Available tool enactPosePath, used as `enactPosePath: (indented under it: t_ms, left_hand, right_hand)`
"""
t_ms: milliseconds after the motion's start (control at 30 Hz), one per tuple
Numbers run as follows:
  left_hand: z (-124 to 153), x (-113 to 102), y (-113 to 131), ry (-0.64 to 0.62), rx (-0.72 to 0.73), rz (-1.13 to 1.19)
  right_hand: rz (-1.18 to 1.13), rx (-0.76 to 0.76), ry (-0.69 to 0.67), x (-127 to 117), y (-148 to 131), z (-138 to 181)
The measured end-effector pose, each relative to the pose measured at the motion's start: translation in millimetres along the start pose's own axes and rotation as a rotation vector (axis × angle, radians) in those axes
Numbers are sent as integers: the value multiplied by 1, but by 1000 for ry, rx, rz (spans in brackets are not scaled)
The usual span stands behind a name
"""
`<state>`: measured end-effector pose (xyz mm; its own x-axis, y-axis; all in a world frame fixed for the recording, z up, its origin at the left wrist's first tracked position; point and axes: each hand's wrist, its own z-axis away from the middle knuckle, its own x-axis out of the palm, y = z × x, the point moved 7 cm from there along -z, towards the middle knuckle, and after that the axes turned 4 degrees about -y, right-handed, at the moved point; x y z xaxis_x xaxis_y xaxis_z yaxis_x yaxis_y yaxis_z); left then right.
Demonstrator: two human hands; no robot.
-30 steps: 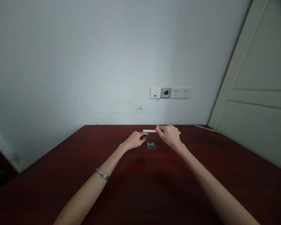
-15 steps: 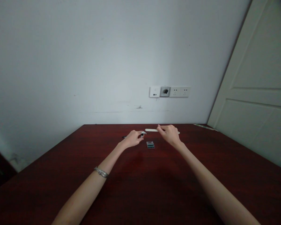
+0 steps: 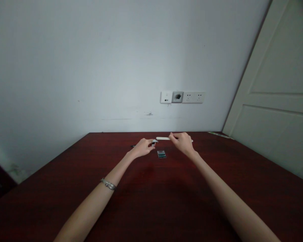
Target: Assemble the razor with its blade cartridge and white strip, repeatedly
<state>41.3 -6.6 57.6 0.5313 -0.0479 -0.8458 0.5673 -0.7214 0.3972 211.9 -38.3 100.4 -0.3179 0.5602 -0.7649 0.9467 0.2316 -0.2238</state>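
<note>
My left hand [image 3: 141,148] is closed, with its thumb and fingers pinching a small silver-and-black object [image 3: 153,143]. Its exact kind is too small to make out. Just left of that hand shows a thin dark tip [image 3: 133,146]; whether it belongs to the held object, I cannot tell. My right hand [image 3: 183,143] is closed around a flat white stick [image 3: 162,138] with a rounded end, held level. The stick's left end points toward the silver object, with a small gap between them. Below and between both hands lies a small clear case [image 3: 161,154] with a teal band.
The dark red wooden table [image 3: 151,201] reaches back to a pale wall [image 3: 116,67]. Sockets and switches [image 3: 183,97] are fixed on the wall. A thin patterned strip [image 3: 221,135] lies at the back right corner, near a white panelled door [image 3: 275,117].
The whole view has shifted very slightly. Both hands keep their grips and stay in nearly the same places relative to the table.
</note>
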Motion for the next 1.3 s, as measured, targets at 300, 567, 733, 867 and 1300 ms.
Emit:
enactPosePath:
  t_ms: [300,567,733,867,1300]
  left_hand:
    - [-1,1,7,-55,-30,137]
    - [-3,9,2,-51,-66,158]
    - [-3,11,-1,-74,-88,253]
    - [2,13,-6,-76,-88,317]
    - [-3,13,0,-62,-54,244]
  right_hand:
    - [-69,-44,46,1,-1,3]
    - [-74,-50,50,-4,-13,1]
    - [-47,-55,52,0,-9,-1]
    - [-44,17,67,2,11,-1]
    - [-60,-131,71,-7,-15,1]
